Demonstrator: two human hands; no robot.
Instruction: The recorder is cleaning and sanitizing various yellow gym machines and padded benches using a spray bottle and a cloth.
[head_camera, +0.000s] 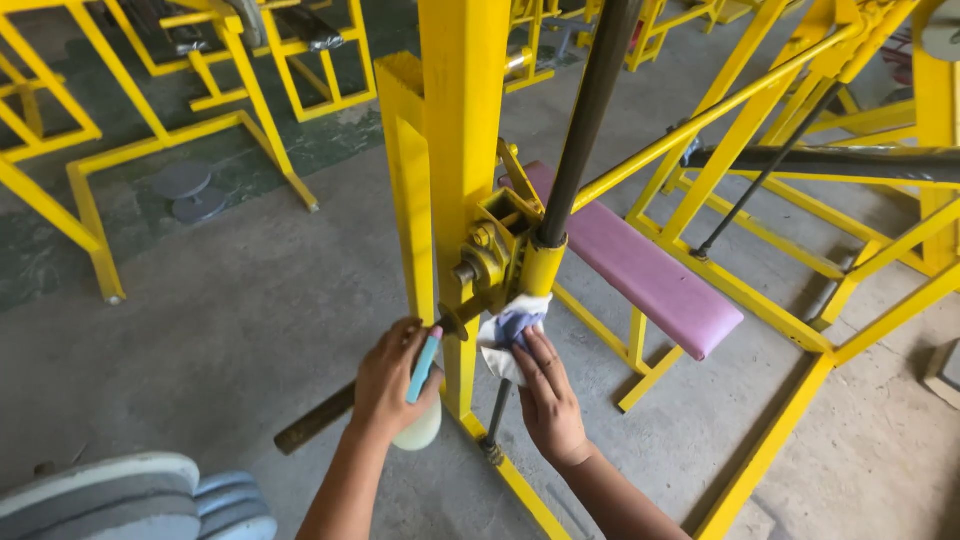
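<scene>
Left hand (385, 378) fingers wrapped round a pale plastic spray bottle (420, 415), teal trigger. Right hand (545, 395) fingers flat, pressed a crumpled white-blue cloth (512, 330) against the glossy yellow steel frame (462, 130) beside a purple padded bench (650, 275).

No packages, labels, signs or screens in view. Closest to packaging: a small pale spray bottle (420, 420) with a light-blue trigger, gripped in the left hand (392, 385) low at centre, beside a yellow steel post (462, 150).
</scene>
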